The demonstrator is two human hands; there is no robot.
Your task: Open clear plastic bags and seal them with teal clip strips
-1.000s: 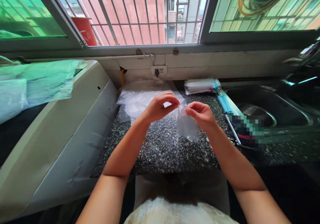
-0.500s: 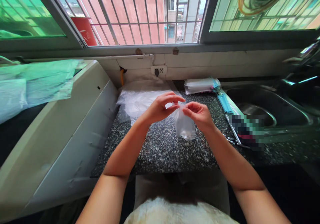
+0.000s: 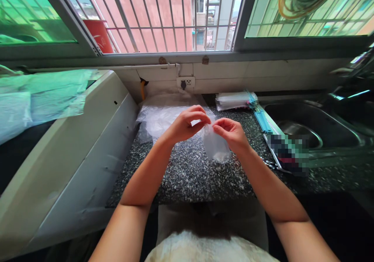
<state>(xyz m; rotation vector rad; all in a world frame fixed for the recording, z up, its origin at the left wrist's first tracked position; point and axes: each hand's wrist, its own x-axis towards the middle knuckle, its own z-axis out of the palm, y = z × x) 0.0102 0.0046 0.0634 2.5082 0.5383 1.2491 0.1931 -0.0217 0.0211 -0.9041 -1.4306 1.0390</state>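
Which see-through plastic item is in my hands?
The small bag, pinched by left hand and right hand; the plastic pile and wrapped bundle lie on the counter beyond.

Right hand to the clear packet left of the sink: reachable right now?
Likely yes: the clear packet lies beyond the right hand with nothing visible between. That hand pinches the translucent bag, though, so it would probably need to let go.

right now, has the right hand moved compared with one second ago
Yes, slightly: the right hand has shifted left, a little farther from the sink.
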